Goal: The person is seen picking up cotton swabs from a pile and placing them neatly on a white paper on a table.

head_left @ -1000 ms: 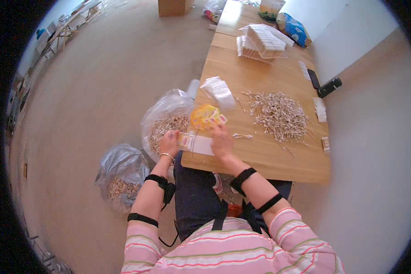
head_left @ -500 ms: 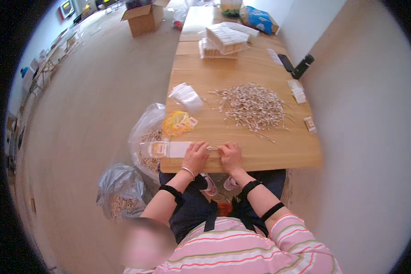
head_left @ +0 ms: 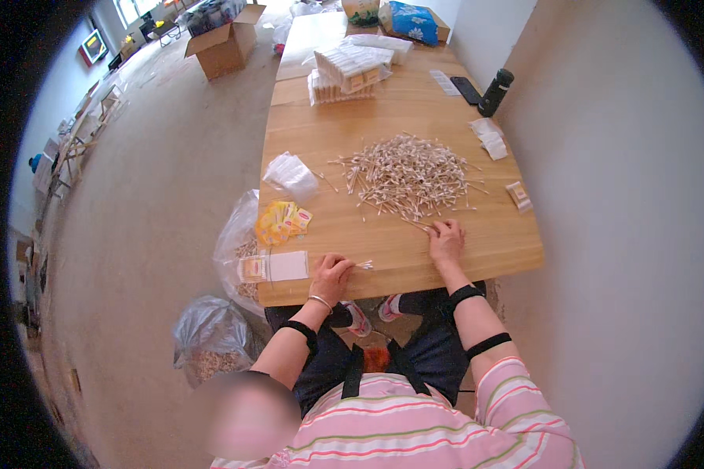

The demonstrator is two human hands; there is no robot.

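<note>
My left hand [head_left: 332, 276] rests near the table's front edge, fingers closed around a few cotton swabs [head_left: 365, 266] whose white tips stick out to the right. Farther right, my right hand [head_left: 447, 241] is at the near edge of a big loose heap of cotton swabs [head_left: 411, 172]. Its fingertips pinch the ends of some stray swabs [head_left: 416, 224] lying there. Left of my left hand are a white card [head_left: 289, 266] and a small clear pack of swabs [head_left: 253, 270] at the table's edge. Yellow printed cards [head_left: 283, 222] lie above them.
Clear plastic sleeves [head_left: 291, 173] lie at the left. Bundled swab packs [head_left: 348, 69] are stacked farther back. Along the wall stand a dark bottle [head_left: 496, 92], a phone [head_left: 466, 91] and a small pack [head_left: 518, 196]. Bags of swabs [head_left: 215, 336] sit on the floor at left.
My hands have separated. The right hand moved right and away from me to the heap's near edge, while the left stays near the front edge with swabs. The view has shifted slightly.
</note>
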